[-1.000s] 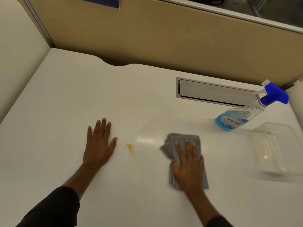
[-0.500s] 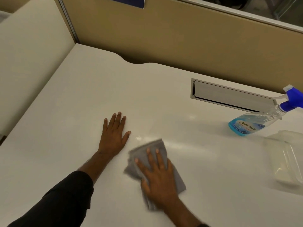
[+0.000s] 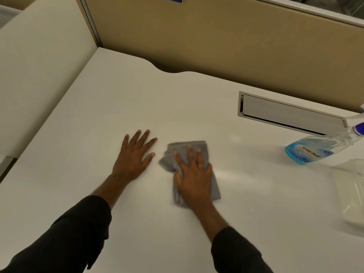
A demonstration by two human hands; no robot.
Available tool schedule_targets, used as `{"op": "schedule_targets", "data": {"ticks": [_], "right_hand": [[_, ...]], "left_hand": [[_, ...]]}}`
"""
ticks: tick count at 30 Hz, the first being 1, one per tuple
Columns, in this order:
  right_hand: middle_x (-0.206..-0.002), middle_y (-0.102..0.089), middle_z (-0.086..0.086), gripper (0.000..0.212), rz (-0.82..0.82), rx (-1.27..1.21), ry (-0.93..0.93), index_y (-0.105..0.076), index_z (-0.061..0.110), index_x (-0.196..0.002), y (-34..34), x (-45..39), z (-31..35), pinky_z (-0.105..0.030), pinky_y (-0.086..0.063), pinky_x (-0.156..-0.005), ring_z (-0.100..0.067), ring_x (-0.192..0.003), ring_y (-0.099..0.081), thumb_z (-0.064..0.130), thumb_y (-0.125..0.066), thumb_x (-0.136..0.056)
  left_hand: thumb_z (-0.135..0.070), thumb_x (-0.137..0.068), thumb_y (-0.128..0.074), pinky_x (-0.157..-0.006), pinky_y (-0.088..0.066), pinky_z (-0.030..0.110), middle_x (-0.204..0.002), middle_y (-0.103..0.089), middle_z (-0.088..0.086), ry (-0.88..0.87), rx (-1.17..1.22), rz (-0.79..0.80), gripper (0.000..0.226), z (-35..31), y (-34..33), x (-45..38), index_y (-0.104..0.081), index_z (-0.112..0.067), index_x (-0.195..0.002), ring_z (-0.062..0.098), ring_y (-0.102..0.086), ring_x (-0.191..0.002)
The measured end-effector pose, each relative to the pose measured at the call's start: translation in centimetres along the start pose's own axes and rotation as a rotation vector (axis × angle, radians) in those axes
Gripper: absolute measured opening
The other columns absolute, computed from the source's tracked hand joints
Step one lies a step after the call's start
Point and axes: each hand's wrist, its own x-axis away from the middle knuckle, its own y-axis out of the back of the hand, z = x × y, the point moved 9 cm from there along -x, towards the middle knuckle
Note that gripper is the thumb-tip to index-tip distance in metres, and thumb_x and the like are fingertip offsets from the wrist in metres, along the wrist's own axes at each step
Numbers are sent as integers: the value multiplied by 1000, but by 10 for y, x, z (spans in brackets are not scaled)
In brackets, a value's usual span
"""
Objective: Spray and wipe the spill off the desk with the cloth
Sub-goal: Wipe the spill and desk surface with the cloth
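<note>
A grey cloth (image 3: 178, 150) lies folded on the white desk (image 3: 118, 99), just right of centre. My right hand (image 3: 192, 177) presses flat on it with straight, spread fingers. My left hand (image 3: 134, 158) rests palm down on the bare desk, a little to the left of the cloth. No yellow spill shows; the spot where it was lies under or beside the cloth. The spray bottle (image 3: 313, 149) with blue liquid lies on its side at the right edge, its head partly cut off by the frame.
A clear plastic container (image 3: 352, 192) sits at the right edge, near the bottle. A grey cable flap (image 3: 285, 113) is set into the desk behind it. Tan partition walls (image 3: 216, 36) close off the back and left.
My right hand slid the cloth left over the yellow spill, then slightly right and forward. The spill is no longer visible. My left hand stayed flat in place.
</note>
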Motion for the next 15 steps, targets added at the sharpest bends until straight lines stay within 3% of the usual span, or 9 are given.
{"op": "schedule_targets", "data": {"ticks": [4,8,12,15], "right_hand": [[-170,-12,-5,70,-2,79,-173,-11,45,-158,22,-11,-71,-55,-31,-112,-33,-154,-13,46,-37,-93],[-169,-13,-8,67,-4,96,-203,-16,41,-158,20,59,-111,-56,-36,-109,-36,-154,-15,45,-32,-93],[-167,-20,-8,76,17,104,-96,-31,42,-154,1,133,-93,-56,-42,-102,-37,-152,-24,46,-49,-81],[-164,-30,-9,87,23,125,72,-38,42,-151,-21,155,-35,-58,-43,-97,-41,-148,-32,53,-59,-68]], "left_hand": [[-51,-101,-28,-123,-6,51,-165,-14,-5,-1,-4,-11,56,1,-2,0,-23,-36,-154,19,-6,-153],[-52,-101,-27,-122,-7,51,-165,-15,-5,-4,9,-22,56,2,-3,0,-25,-35,-153,20,-6,-153],[-50,-100,-29,-122,-9,53,-165,-16,-3,0,9,-29,56,0,-2,0,-27,-34,-153,22,-8,-153],[-50,-99,-30,-122,-9,53,-165,-17,-3,1,6,-29,56,1,-2,0,-27,-33,-153,22,-9,-153]]}}
